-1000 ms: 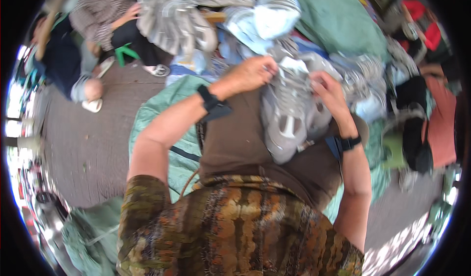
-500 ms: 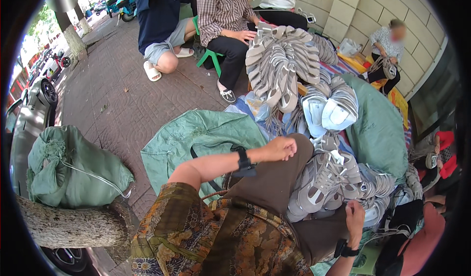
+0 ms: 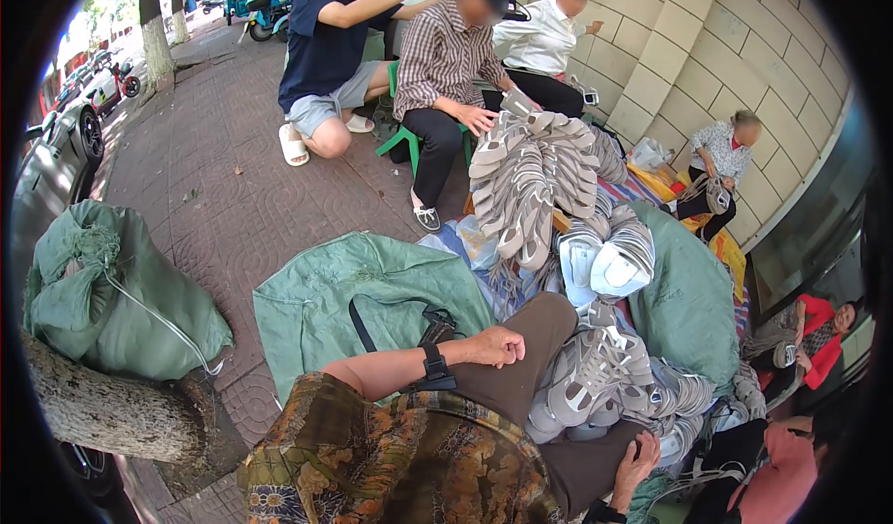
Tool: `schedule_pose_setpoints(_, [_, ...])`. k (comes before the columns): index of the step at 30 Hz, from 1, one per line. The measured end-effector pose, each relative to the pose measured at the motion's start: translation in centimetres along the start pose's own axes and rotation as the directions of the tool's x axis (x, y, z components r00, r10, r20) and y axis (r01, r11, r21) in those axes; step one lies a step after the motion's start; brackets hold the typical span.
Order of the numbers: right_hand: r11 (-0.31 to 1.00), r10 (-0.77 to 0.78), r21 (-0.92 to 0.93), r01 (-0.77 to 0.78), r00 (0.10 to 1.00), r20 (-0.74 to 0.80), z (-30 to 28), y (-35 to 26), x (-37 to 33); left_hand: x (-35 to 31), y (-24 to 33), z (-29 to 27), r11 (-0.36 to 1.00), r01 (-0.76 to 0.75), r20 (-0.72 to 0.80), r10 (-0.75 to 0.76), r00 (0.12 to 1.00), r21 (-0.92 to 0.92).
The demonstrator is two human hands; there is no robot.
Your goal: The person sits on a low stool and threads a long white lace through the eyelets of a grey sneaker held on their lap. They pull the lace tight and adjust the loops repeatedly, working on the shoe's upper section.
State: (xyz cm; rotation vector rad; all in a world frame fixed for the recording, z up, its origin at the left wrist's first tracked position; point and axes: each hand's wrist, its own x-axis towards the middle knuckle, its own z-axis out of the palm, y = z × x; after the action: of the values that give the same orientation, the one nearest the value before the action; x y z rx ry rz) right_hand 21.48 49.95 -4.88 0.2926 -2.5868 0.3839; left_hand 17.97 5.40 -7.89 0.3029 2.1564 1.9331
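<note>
My left hand lies above my brown-trousered left thigh, its fingers curled into a loose fist with nothing seen in it. Across my right knee rests my right hand, fingers bent over the cloth and holding nothing. Between my legs sits a pile of grey-and-white sneakers, laced, near both hands but touched by neither. Stacked shoe uppers lie beside them. Farther ahead are more uppers with pale blue linings and a large heap of grey uppers.
A flattened green sack lies to my left front; a full green sack stands by a tree trunk. Another green sack sits right of the shoes. A seated person in a checked shirt touches the heap; others sit around.
The view has shifted, showing more of the people ahead. My left hand has lowered toward my thigh, and my right hand has come down onto my knee.
</note>
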Motion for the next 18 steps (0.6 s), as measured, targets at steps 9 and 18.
schedule_pose_setpoints(9, [1.0,0.015,-0.019,-0.016,1.0,-0.017,0.0,-0.2,-0.4,0.1,0.2,0.0,0.999,0.042,0.039,-0.042,0.998,-0.005])
schedule_pose_setpoints(18, [0.984,0.028,0.156,-0.086,0.938,0.344,-2.9,0.2,1.4,-0.4,0.1,-0.5,0.999,0.035,0.088,-0.034,0.996,-0.017])
